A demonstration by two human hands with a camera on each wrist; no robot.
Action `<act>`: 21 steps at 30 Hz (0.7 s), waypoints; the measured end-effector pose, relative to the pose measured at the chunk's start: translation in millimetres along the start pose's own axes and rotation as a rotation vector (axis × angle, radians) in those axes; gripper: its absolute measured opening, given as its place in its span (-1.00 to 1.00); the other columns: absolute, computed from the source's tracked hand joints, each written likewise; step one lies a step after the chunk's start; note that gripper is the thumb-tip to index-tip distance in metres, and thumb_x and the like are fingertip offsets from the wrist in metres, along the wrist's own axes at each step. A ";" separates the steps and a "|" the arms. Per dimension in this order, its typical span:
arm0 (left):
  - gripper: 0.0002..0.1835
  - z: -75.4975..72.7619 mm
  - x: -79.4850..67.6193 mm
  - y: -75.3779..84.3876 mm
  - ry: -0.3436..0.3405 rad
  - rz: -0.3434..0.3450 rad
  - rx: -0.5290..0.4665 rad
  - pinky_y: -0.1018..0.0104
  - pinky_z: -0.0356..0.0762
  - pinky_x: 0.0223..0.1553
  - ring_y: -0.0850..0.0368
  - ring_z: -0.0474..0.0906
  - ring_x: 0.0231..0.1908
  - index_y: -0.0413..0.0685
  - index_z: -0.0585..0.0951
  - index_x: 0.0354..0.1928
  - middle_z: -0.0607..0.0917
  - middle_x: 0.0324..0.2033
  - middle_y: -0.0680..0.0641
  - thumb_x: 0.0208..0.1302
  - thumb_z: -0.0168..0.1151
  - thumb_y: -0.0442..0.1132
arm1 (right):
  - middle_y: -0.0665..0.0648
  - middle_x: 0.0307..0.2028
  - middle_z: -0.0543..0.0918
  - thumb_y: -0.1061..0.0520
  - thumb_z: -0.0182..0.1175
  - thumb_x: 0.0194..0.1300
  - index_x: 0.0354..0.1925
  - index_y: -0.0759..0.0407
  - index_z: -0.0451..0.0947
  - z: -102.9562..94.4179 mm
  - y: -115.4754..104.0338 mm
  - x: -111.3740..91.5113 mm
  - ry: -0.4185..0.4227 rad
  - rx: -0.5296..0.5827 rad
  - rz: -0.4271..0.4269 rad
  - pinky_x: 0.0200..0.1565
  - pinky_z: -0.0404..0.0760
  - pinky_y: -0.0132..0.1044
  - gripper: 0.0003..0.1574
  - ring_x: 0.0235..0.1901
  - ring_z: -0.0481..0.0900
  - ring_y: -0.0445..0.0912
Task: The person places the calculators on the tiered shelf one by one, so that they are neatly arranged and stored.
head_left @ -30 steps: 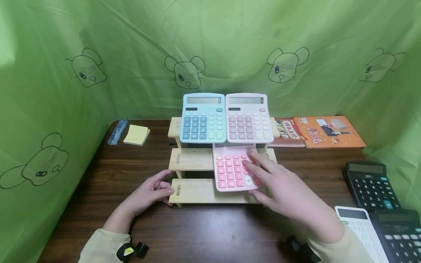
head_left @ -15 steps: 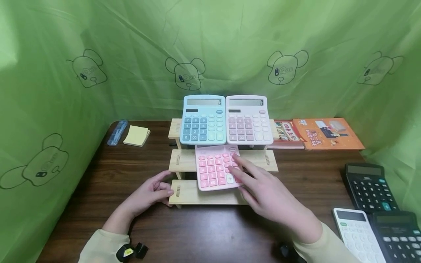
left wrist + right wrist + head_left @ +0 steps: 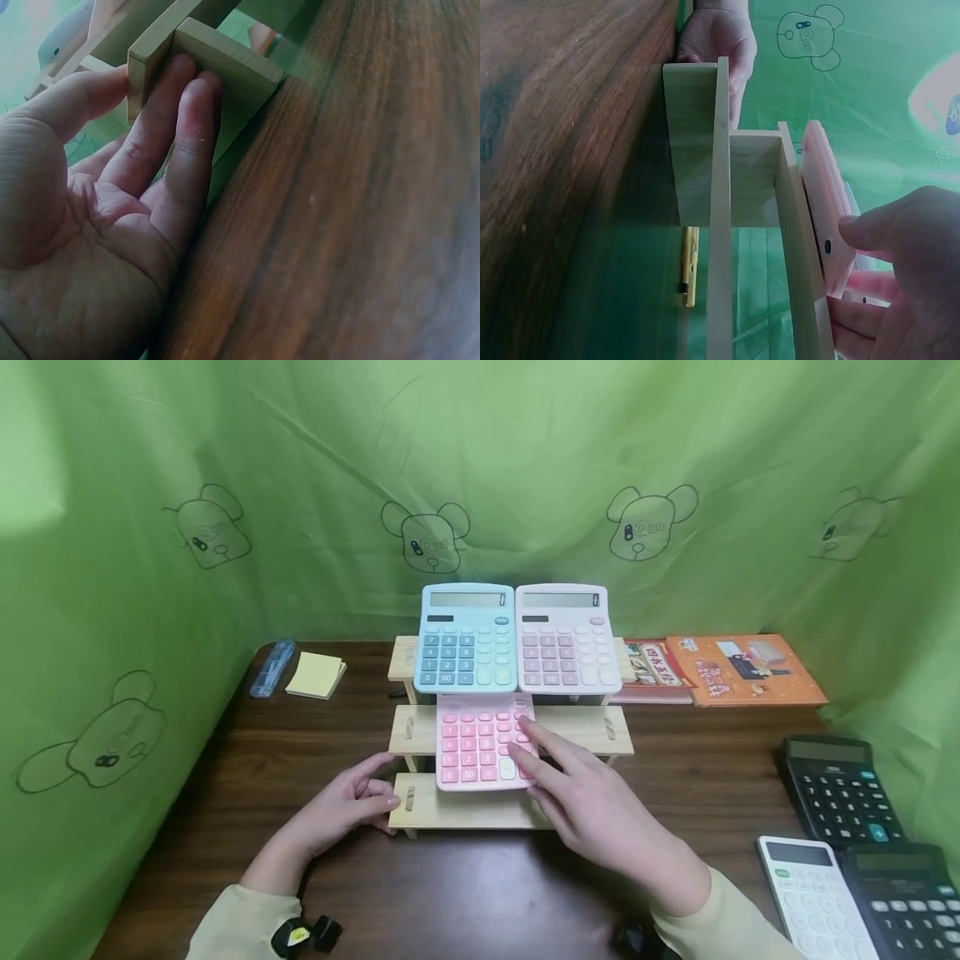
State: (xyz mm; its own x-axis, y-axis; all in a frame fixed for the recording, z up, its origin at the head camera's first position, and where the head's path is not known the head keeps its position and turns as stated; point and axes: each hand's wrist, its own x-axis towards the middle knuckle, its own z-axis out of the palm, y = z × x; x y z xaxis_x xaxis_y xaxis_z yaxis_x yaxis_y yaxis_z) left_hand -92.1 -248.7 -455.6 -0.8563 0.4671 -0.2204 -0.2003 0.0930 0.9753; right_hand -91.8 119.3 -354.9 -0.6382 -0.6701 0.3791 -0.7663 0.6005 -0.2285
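Note:
A pink calculator (image 3: 476,743) leans on the middle step of a three-step wooden rack (image 3: 465,810), its lower end jutting out over the bottom step. My right hand (image 3: 600,802) holds it by the right side, with fingertips over the keys and the thumb near its lower right corner. In the right wrist view, the calculator (image 3: 825,187) stands tilted against the board. My left hand (image 3: 345,802) grips the left end of the bottom step; thumb and fingers pinch the board (image 3: 154,56) in the left wrist view. On the top step, a blue calculator (image 3: 468,639) and a pale lilac calculator (image 3: 566,639) sit side by side.
Two black calculators (image 3: 840,789) and a white calculator (image 3: 813,893) lie at the right. Behind the rack's right end are an orange book (image 3: 742,668) and a red book (image 3: 652,664). Yellow sticky notes (image 3: 315,675) and a blue clear object (image 3: 272,668) lie back left. Green cloth surrounds the table.
My right hand has moved left along the middle step with the pink calculator, which has gone from slightly tilted to straight beneath the blue one. My left hand has stayed at the rack's end.

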 end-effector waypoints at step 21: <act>-0.16 -0.6 1.9 1.7 0.008 -0.037 0.015 -0.03 0.65 -0.23 -0.16 0.66 -0.38 -0.10 -0.02 0.47 0.68 -0.27 -0.31 0.33 0.26 -0.18 | 0.05 0.46 0.14 0.01 0.17 0.33 0.37 -0.10 0.36 8.4 2.6 6.9 0.025 0.009 -0.038 0.25 0.36 -0.03 -0.35 0.35 0.26 -0.03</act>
State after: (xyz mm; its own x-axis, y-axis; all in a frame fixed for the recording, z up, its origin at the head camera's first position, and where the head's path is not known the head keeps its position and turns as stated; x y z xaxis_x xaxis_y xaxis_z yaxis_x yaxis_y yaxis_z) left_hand -94.4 -248.2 -454.4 -0.8522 0.4561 -0.2562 -0.2247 0.1231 0.9666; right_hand -98.7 112.6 -360.4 -0.6069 -0.6808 0.4101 -0.7904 0.5712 -0.2215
